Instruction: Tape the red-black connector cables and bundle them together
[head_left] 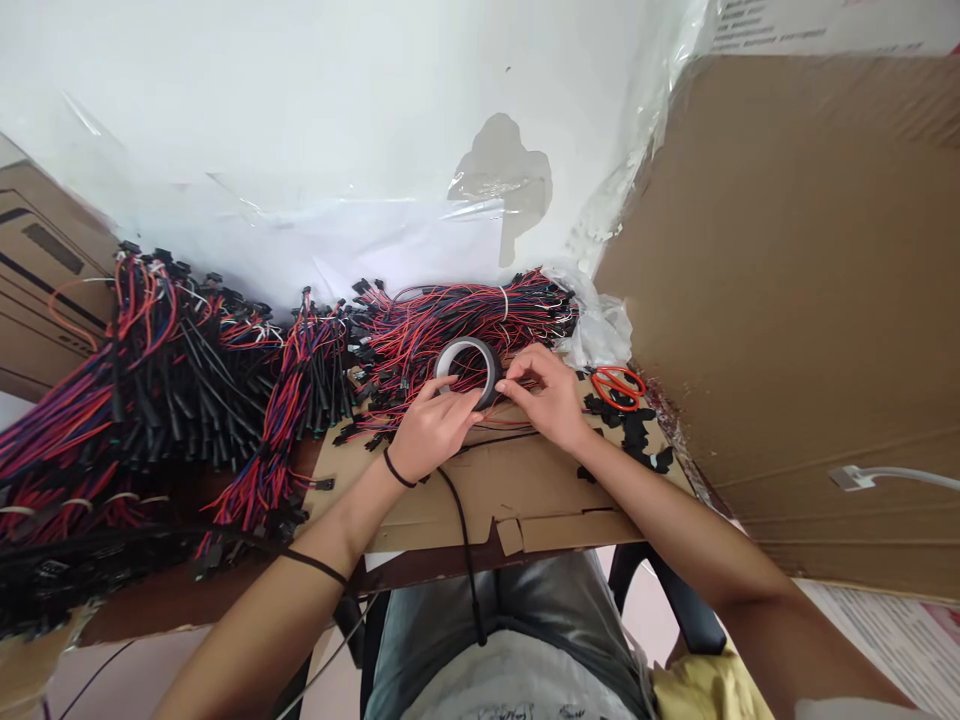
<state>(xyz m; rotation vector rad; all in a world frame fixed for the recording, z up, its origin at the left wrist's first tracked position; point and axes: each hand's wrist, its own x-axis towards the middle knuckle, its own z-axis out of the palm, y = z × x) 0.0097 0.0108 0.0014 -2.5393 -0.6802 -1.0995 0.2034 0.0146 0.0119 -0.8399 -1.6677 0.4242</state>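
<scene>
Gripping the tape roll point(494, 373) by its near rim, the left hand point(433, 432) holds it just left of the right hand point(547, 398), whose fingertips pinch closed at its right edge.

Both forearms reach in from the lower corners and angle inward, elbows low and wide, hands near each other in front of the torso, back of each hand showing. Left hand point(436, 428): wrist fairly straight, fingers point(442, 384) reaching forward and inward, thumb point(471, 402) pointing toward the other hand, digits parted in an open grip, dark band point(397, 468) round the wrist. Right hand point(546, 396): turned inward toward the left, fingers bent, thumb and index tips brought together in a pinch, wrist bare, forearm slanting down to the right.
</scene>
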